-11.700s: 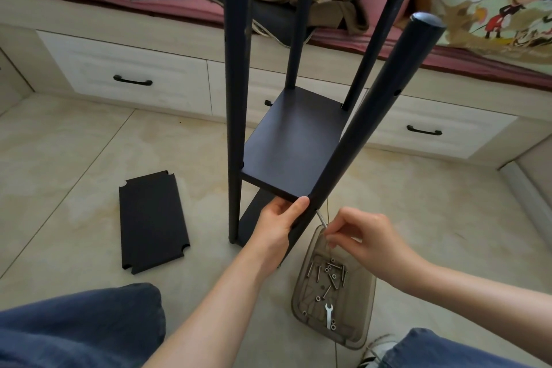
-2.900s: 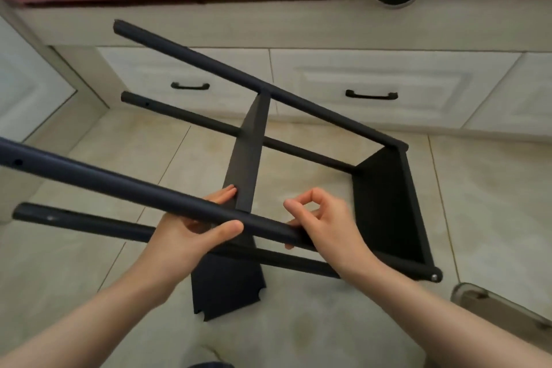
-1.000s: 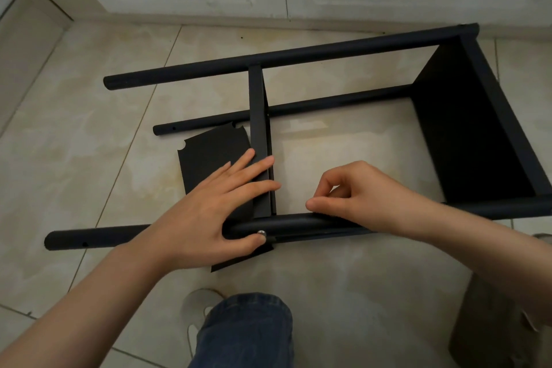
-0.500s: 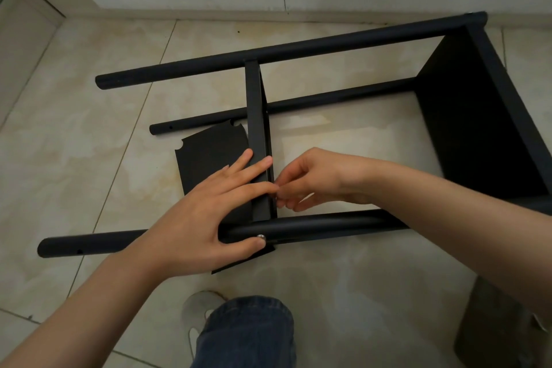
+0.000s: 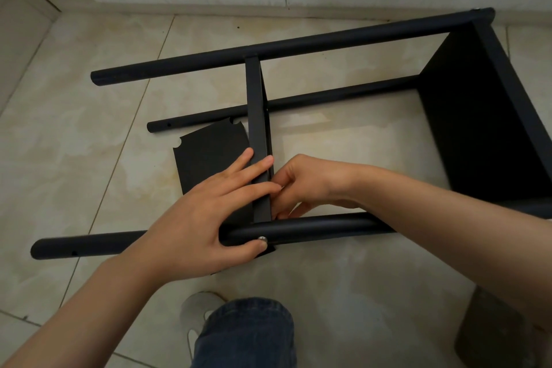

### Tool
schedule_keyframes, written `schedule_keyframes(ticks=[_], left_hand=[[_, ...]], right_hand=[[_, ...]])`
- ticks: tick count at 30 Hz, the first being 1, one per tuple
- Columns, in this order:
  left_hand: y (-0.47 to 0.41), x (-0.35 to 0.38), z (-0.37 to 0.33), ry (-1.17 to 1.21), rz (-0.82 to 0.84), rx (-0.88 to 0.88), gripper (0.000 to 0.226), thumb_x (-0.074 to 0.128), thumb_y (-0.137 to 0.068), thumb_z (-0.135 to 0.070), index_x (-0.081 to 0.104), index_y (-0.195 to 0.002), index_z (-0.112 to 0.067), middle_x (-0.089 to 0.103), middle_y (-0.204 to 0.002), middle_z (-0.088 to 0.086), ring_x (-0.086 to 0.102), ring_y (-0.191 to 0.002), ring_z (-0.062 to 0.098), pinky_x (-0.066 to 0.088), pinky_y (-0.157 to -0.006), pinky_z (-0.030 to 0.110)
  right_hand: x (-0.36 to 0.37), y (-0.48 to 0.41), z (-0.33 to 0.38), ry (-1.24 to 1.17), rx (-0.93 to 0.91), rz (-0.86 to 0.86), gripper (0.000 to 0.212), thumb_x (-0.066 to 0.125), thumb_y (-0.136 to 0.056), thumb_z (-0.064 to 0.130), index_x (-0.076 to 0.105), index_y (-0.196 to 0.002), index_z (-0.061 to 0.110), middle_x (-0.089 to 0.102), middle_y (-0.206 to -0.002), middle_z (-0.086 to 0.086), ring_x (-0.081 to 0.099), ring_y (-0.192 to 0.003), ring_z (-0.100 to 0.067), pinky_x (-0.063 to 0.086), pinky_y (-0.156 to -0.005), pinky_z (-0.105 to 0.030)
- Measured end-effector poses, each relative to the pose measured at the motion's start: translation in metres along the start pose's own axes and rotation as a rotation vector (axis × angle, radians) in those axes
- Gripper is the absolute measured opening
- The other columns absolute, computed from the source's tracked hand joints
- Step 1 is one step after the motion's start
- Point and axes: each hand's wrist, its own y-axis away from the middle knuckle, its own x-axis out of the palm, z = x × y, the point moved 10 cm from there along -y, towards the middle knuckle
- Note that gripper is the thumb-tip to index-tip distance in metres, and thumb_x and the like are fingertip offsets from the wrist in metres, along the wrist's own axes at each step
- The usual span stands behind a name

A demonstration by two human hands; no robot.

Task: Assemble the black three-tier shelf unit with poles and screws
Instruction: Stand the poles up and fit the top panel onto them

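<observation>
Off the near pole (image 5: 328, 228) now, our right hand (image 5: 313, 185) curls behind the stiff, likely light shelf (image 5: 257, 116), hold hidden, while our left hand (image 5: 209, 218) clamps pole at screw (image 5: 262, 238).

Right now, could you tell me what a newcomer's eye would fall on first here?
The black shelf frame lies on its side across the tiled floor. At the near pole, the left hand spreads over the middle shelf, thumb by a silver screw head, while the right hand curls in at the same joint. A loose panel lies flat beneath.
</observation>
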Motion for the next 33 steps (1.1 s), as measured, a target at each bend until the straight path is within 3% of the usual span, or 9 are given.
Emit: schedule_keyframes(ticks=[3,13,19,23,29,33], left_hand=[[0.000,0.000,0.000,-0.011,0.002,0.000,0.069,0.059,-0.086,-0.059,0.040,-0.150,-0.041,0.013,-0.166,-0.026,0.003,-0.156,0.005,0.024,-0.116,0.037],[0.000,0.001,0.000,-0.024,0.000,-0.003,0.071,0.058,-0.086,-0.060,0.035,-0.151,-0.042,0.012,-0.166,-0.025,0.003,-0.156,0.005,0.023,-0.116,0.036],[0.001,0.002,0.000,-0.018,0.004,-0.001,0.074,0.059,-0.086,-0.059,0.032,-0.153,-0.044,0.011,-0.166,-0.025,0.002,-0.156,0.005,0.023,-0.117,0.037],[0.000,0.002,0.000,-0.005,0.004,0.001,0.075,0.060,-0.087,-0.058,0.030,-0.154,-0.044,0.011,-0.166,-0.025,0.002,-0.156,0.005,0.023,-0.118,0.038],[0.001,0.002,0.000,-0.010,0.004,-0.005,0.074,0.058,-0.087,-0.060,0.030,-0.154,-0.045,0.010,-0.166,-0.026,0.001,-0.155,0.004,0.026,-0.118,0.041],[0.001,0.002,0.000,-0.026,0.005,-0.002,0.079,0.058,-0.088,-0.059,0.027,-0.157,-0.040,0.010,-0.167,-0.024,0.001,-0.156,0.005,0.024,-0.118,0.036]], right_hand=[[-0.001,0.003,-0.002,-0.024,0.004,0.036,0.011,0.070,-0.087,0.007,0.077,-0.096,0.010,0.076,-0.090,-0.005,0.070,-0.081,-0.010,0.057,-0.080,-0.023],[0.000,-0.002,-0.001,0.007,-0.033,-0.017,0.011,0.066,-0.088,0.003,0.073,-0.096,0.003,0.075,-0.080,-0.004,0.071,-0.077,-0.011,0.059,-0.082,-0.028],[0.001,0.000,-0.005,-0.053,-0.008,0.047,0.013,0.069,-0.088,0.005,0.076,-0.099,0.004,0.075,-0.100,-0.014,0.070,-0.090,-0.016,0.057,-0.089,-0.027],[0.003,-0.001,-0.005,-0.058,0.004,0.063,0.012,0.068,-0.088,0.004,0.078,-0.092,0.010,0.076,-0.100,-0.013,0.071,-0.090,-0.016,0.057,-0.087,-0.026],[0.003,-0.001,-0.009,-0.051,0.076,0.106,0.015,0.071,-0.087,0.007,0.078,-0.084,0.019,0.074,-0.084,0.003,0.062,-0.075,-0.007,0.051,-0.079,-0.024],[0.011,-0.002,-0.014,-0.082,0.152,0.188,0.010,0.067,-0.091,0.007,0.074,-0.092,0.014,0.069,-0.083,0.002,0.057,-0.068,-0.007,0.051,-0.073,-0.022]])
